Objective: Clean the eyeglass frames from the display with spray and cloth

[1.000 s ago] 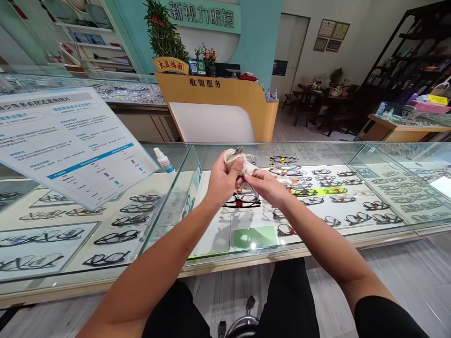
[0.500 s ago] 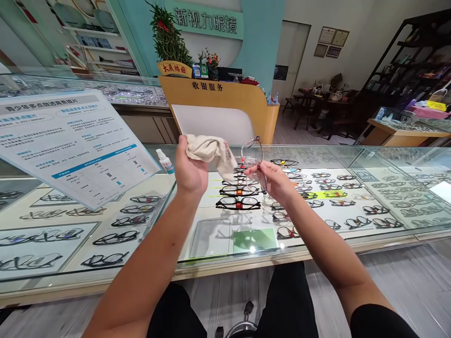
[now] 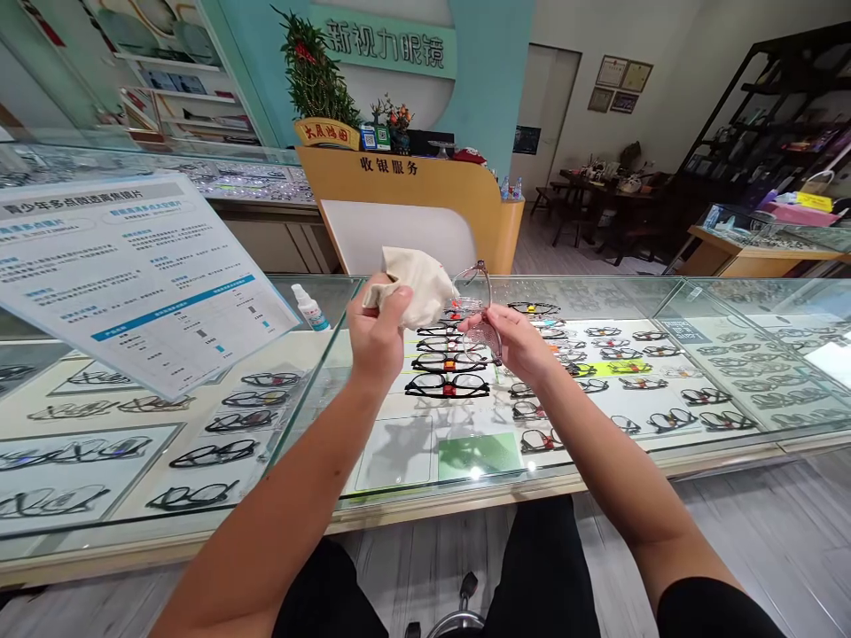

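Observation:
A cream cleaning cloth (image 3: 420, 282) is bunched in my left hand (image 3: 378, 332), its thumb pressed on the fabric. My right hand (image 3: 519, 341) pinches a pair of eyeglasses (image 3: 490, 288) with a thin frame, held on edge above the glass counter. The cloth's right edge comes up close to the upper lens; whether they touch I cannot tell. Part of the lower rim is covered by my right fingers. A white spray bottle (image 3: 309, 308) with a blue label stands on the counter, left of my left hand.
Under the counter's glass top (image 3: 399, 461) lie rows of eyeglasses (image 3: 447, 385) and a green card (image 3: 480, 455). A large printed sheet (image 3: 146, 283) stands tilted at the left. Beyond is a yellow reception desk (image 3: 405, 182). A metal stool part (image 3: 458, 616) shows between my legs.
My left hand has moved right, toward the eyeglasses, and its thumb has folded over the cloth, which is now bunched higher. My right hand stays almost in place with the eyeglasses.

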`<state>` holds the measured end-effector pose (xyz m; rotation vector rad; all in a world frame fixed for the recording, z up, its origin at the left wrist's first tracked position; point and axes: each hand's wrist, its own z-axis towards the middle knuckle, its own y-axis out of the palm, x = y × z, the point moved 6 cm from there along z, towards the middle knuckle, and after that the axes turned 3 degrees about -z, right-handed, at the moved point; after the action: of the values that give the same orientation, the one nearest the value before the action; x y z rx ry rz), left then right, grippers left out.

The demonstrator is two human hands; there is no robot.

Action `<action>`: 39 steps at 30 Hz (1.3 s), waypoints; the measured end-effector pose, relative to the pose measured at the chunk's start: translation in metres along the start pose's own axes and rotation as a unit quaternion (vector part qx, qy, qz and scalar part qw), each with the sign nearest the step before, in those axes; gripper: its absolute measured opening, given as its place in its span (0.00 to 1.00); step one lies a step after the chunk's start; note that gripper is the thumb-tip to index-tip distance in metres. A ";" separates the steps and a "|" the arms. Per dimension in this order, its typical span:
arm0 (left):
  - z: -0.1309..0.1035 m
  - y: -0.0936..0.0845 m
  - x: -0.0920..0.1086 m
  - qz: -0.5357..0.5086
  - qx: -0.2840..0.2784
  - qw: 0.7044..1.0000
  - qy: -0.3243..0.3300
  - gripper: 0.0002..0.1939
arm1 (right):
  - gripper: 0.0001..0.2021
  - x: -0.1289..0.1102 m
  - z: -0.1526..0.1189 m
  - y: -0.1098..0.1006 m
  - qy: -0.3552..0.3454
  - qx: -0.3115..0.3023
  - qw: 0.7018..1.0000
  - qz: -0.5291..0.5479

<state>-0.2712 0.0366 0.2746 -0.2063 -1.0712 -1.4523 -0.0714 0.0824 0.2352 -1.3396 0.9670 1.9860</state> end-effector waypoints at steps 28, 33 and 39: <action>-0.020 0.018 -0.030 0.024 -0.074 0.957 -0.280 0.25 | 0.20 -0.020 0.001 -0.014 -0.047 0.062 0.997 -0.007; -0.027 0.017 -0.046 0.019 -0.072 0.948 -0.310 0.26 | 0.21 -0.016 0.001 -0.016 -0.062 0.096 0.993 0.004; -0.033 0.030 -0.039 -0.016 -0.178 0.935 -0.306 0.29 | 0.22 -0.011 0.003 -0.021 -0.086 0.138 0.987 -0.019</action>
<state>-0.2217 0.0461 0.2435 -0.9546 -1.2921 -1.6506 -0.0528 0.0969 0.2409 -1.0115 1.0787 1.8271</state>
